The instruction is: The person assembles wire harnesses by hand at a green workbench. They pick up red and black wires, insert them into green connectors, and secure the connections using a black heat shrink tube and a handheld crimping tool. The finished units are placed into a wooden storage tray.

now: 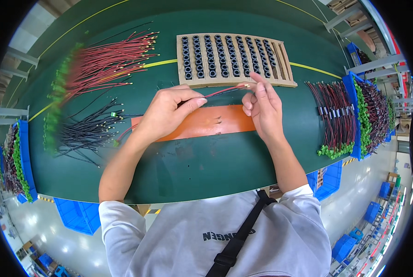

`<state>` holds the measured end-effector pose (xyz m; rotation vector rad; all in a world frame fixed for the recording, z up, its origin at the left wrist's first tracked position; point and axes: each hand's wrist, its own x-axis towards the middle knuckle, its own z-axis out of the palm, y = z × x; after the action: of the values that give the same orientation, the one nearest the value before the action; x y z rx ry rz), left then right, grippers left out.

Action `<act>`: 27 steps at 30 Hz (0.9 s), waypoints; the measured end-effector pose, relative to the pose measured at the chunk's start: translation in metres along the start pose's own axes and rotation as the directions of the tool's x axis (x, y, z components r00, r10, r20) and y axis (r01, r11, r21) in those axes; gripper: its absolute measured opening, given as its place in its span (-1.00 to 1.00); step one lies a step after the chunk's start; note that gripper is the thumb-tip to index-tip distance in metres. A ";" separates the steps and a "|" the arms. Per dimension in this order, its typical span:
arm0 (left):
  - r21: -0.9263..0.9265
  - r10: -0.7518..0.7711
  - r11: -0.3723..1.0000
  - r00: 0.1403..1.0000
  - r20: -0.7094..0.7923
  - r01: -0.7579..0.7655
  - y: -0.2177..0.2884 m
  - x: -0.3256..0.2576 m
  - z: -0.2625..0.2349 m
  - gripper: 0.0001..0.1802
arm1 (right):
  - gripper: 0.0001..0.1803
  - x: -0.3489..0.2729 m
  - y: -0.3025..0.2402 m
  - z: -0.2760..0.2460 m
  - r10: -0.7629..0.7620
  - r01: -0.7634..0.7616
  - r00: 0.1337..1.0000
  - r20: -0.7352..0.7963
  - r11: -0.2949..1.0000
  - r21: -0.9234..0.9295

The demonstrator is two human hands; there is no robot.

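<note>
my left hand [166, 111] and right hand [262, 104] fingers both pinched shut on a thin red-and-black wire pair [222, 90], bare metal tips, over green tabletop [206, 166]

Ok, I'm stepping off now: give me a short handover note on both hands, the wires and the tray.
Left hand: pinching a red and black wire pair.
Right hand: fingertips on the pair's far ends, beside the ring tray.
Black rings fill most tray slots; the rightmost slots are bare.
Done: wired pairs piled on the right.
Left: loose red wires and black wires on the left.
</note>
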<state>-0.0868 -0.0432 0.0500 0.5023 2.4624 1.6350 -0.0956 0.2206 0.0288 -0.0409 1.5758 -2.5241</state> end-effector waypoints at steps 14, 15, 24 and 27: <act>0.113 0.134 0.985 0.991 -0.005 -0.133 0.000 -0.001 0.006 -0.77 | -0.69 0.004 0.006 -0.010 -0.009 0.005 0.999 0.031 0.994 0.112; 0.117 0.138 0.984 0.990 -0.008 -0.136 0.001 -0.001 0.007 -0.77 | -0.69 0.003 0.006 -0.009 0.006 -0.009 1.000 0.029 0.992 0.126; 0.232 0.208 0.953 0.978 -0.032 -0.195 0.003 -0.002 0.013 -0.77 | -0.69 -0.002 0.005 -0.005 0.058 -0.064 0.998 0.035 0.979 0.194; 0.275 0.195 0.944 0.981 -0.016 -0.183 0.003 -0.003 0.014 -0.78 | -0.68 -0.001 0.007 -0.007 0.048 -0.055 0.998 0.043 0.979 0.196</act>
<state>-0.0795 -0.0312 0.0473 0.7689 2.7651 1.3834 -0.0944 0.2240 0.0199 -0.0225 1.2882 -2.6093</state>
